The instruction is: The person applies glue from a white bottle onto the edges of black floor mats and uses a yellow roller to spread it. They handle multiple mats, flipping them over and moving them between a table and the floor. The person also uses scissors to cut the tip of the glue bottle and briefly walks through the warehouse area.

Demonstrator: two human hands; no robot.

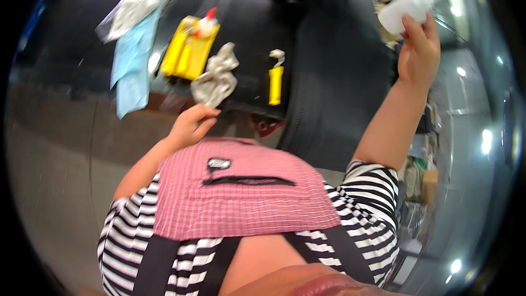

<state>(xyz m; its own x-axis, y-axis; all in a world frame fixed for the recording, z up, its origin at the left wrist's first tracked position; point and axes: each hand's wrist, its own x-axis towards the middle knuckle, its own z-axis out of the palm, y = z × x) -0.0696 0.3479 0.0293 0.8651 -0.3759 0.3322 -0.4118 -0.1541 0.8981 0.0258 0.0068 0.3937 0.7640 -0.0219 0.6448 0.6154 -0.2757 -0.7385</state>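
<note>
My right hand [419,49] is raised at the upper right, fingers wrapped round a white squeeze bottle [402,13] with a pointed nozzle. The bottle is tilted, its nozzle toward the right. At the table's near edge, my left hand [192,126] has loosely bent fingers, thumb and forefinger apart. Just beyond them lies a crumpled greyish-white cloth [217,77]; whether the fingertips touch it I cannot tell. Behind the cloth sits a yellow tray [200,60] holding yellow-handled tools and a small white bottle with a red cap [206,23]. Right of the cloth rests a small tool with a yellow handle [275,86].
A light blue sheet [133,57] lies at the left and hangs over the edge of the black table [252,16]. On it is a clear bag with something white [131,13]. Dark material [334,71] covers the table's right part. Shelving with boxes [422,181] stands to the right.
</note>
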